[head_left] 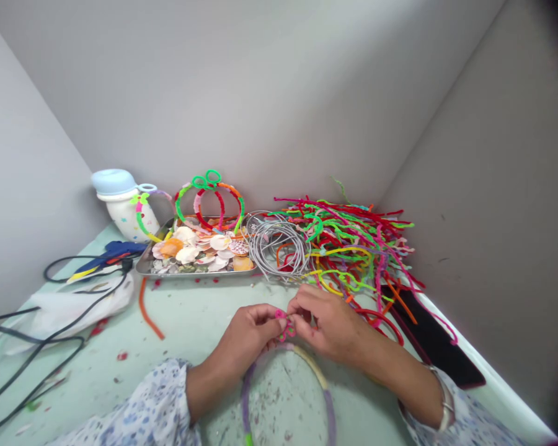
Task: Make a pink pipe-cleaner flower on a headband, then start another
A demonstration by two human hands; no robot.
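Observation:
Close together over the table, my left hand [253, 331] and my right hand [323, 319] pinch a small pink pipe-cleaner shape [283, 325] between their fingertips. A bit of green shows at its lower edge. Fingers cover much of it, so its full form is hidden. Just below the hands is a hoop [328, 399] wrapped in purple, pale yellow and pink pipe cleaner, with green at its lower left. Its top reaches up to the pink shape; I cannot tell whether the two are joined.
Behind stands a metal tray [190, 277] of seashells [186, 254] with wrapped hoops [209, 201]. Beside it lie coiled grey wire [279, 248] and a pile of pipe cleaners [353, 241]. A black phone [439, 347] is at right; a bottle [125, 207], pliers [116, 251] and black cable [41, 341] at left.

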